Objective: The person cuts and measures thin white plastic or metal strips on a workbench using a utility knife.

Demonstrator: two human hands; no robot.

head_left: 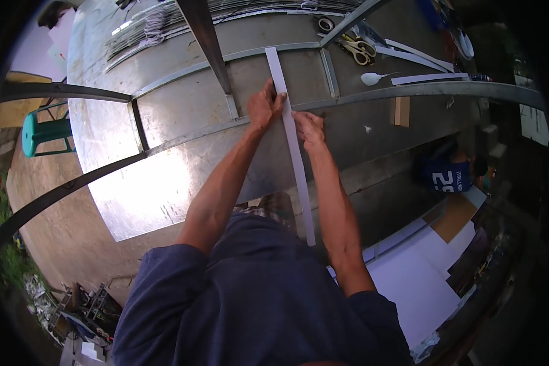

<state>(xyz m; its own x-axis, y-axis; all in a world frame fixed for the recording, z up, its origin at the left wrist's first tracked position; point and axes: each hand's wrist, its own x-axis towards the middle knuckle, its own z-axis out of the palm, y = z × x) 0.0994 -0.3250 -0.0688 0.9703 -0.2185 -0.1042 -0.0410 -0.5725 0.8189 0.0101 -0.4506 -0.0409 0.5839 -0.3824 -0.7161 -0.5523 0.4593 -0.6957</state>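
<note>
A long white strip (294, 149) lies across the metal frame (183, 134), its near end reaching toward my body. My left hand (266, 108) is at the strip's left edge, thumb on the strip and index finger pointing along it, where it crosses the frame's near bar. Just right of the strip, my right hand (311, 129) is closed with its fingertips pinching the right edge. The lower fingers of both hands are partly hidden.
Metal uprights rise from the frame over the metal-topped table (183, 177). Scissors (358, 50), a tape roll (326, 24), a white squeeze bottle (371, 78) and more white strips (430, 78) lie at right. A green stool (43, 131) stands left. Another person (448, 174) is low at right.
</note>
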